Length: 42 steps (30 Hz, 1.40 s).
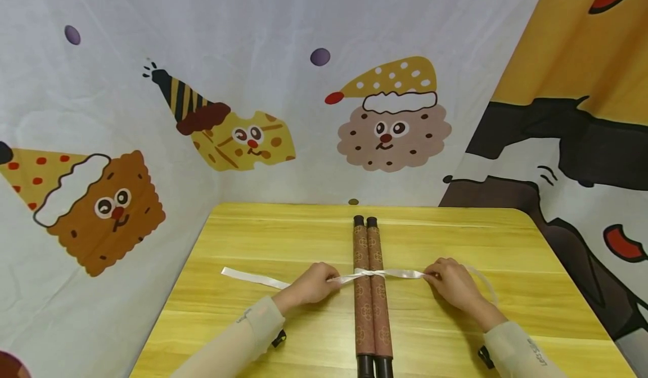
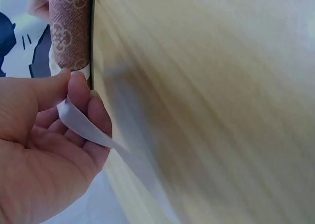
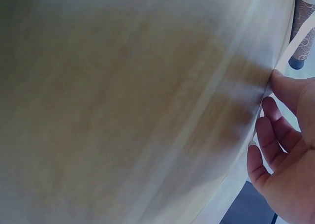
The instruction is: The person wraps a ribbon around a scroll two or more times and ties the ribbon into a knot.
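Two reddish-brown patterned scrolls [image 1: 363,305] with dark end knobs lie side by side on the table, pointing away from me. A white ribbon [image 1: 404,274] is wrapped around both near their middle, with a crossing or knot on top. My left hand [image 1: 313,283] pinches the ribbon just left of the scrolls; its loose tail runs on across the palm in the left wrist view. To the right, my right hand [image 1: 455,285] pinches the other end between thumb and fingertips. Between the hands the ribbon is stretched out, twisted in places.
The yellow wood-grain table [image 1: 430,232] reaches to a white cloth wall [image 1: 273,40] printed with cartoon snacks. One ribbon tail [image 1: 253,278] lies on the table at left, and another curves behind the right hand. Dark straps show at both wrists.
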Each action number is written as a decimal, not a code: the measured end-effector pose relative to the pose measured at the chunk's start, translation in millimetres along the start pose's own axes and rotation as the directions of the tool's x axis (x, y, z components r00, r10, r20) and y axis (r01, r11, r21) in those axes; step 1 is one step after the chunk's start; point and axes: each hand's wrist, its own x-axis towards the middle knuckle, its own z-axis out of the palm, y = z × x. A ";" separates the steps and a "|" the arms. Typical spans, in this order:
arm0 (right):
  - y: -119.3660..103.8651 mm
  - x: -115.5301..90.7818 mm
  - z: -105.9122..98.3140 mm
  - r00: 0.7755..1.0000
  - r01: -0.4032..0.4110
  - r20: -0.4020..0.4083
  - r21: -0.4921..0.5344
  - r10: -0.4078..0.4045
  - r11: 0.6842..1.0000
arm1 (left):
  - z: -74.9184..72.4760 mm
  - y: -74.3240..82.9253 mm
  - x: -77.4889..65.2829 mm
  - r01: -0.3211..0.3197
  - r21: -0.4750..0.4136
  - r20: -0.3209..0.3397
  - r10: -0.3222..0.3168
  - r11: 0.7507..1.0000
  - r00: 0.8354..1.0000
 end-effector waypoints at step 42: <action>-0.5 -1.5 2.5 0.998 -0.057 0.021 0.045 0.056 0.997 | 19.2 32.2 20.3 -0.192 -0.912 -0.255 -0.137 0.363 0.957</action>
